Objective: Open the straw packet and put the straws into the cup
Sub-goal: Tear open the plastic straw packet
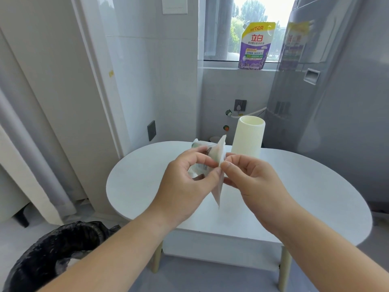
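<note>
I hold a thin, pale straw packet [219, 153] upright over the white table [315, 197]. My left hand [189, 182] pinches its left side between thumb and fingers, and my right hand [250, 178] pinches its right edge close by. The packet's lower end hangs below my hands. A tall, ribbed, cream cup [248, 138] stands upright on the table just behind my right hand, its mouth open. More crumpled wrapping [197, 145] shows behind my left hand; the straws themselves are hidden.
A bin lined with a black bag [54, 258] stands on the floor at the lower left. A purple detergent pouch [254, 46] rests on the window sill. A grey appliance [336, 91] rises at the right behind the table.
</note>
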`<action>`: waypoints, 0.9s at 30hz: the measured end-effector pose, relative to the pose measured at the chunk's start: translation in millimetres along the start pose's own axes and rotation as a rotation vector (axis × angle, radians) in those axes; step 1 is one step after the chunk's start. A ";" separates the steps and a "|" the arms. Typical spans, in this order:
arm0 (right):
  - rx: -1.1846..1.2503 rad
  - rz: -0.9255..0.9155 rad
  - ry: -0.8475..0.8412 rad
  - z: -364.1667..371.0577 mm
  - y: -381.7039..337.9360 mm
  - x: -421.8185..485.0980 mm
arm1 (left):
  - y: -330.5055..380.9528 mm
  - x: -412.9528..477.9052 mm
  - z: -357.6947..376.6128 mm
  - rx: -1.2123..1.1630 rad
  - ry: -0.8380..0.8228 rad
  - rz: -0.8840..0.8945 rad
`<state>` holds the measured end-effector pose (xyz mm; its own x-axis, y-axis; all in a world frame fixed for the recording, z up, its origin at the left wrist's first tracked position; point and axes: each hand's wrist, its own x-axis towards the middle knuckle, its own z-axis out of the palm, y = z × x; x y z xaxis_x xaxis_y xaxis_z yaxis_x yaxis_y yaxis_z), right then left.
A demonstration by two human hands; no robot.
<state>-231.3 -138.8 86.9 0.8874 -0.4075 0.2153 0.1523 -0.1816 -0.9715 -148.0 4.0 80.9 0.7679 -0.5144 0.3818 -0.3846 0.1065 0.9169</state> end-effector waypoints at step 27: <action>-0.066 -0.108 0.101 7.2 5.7 4.7 | -4.6 0.2 13.3 -0.008 0.144 -0.137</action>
<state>-223.1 -135.3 81.6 0.8185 -0.4701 0.3303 0.2124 -0.2866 -0.9342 -152.9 -7.9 75.2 0.8782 -0.3976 0.2659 -0.2682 0.0509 0.9620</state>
